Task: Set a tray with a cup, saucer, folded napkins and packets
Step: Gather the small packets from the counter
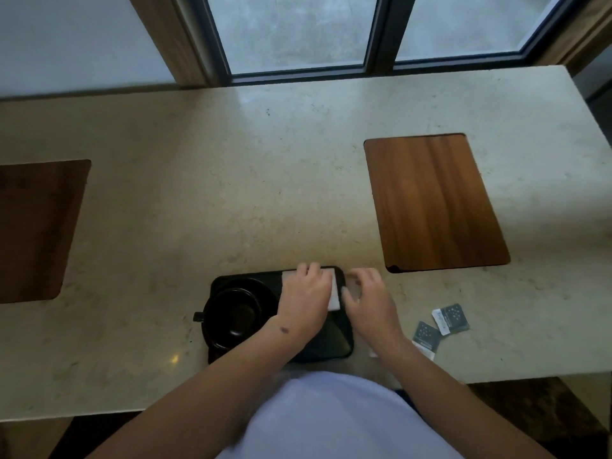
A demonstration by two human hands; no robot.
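A black tray (pixel 334 342) lies near the counter's front edge. On its left half a black cup (pixel 231 318) stands on a black saucer (pixel 265 289), handle pointing left. A white folded napkin (pixel 335 294) lies on the tray's far right part. My left hand (pixel 306 294) rests flat on the napkin and covers most of it. My right hand (pixel 369 296) hovers at the tray's right edge, fingers spread, thumb touching the napkin's right side. Three dark grey packets (pixel 442 323) lie on the counter to the right of the tray.
The stone counter (pixel 231 193) carries a wooden inset board (pixel 433 203) at the right and another (pixel 36 226) at the left. A window (pixel 298 31) runs along the far side. The counter's front edge is close to my body.
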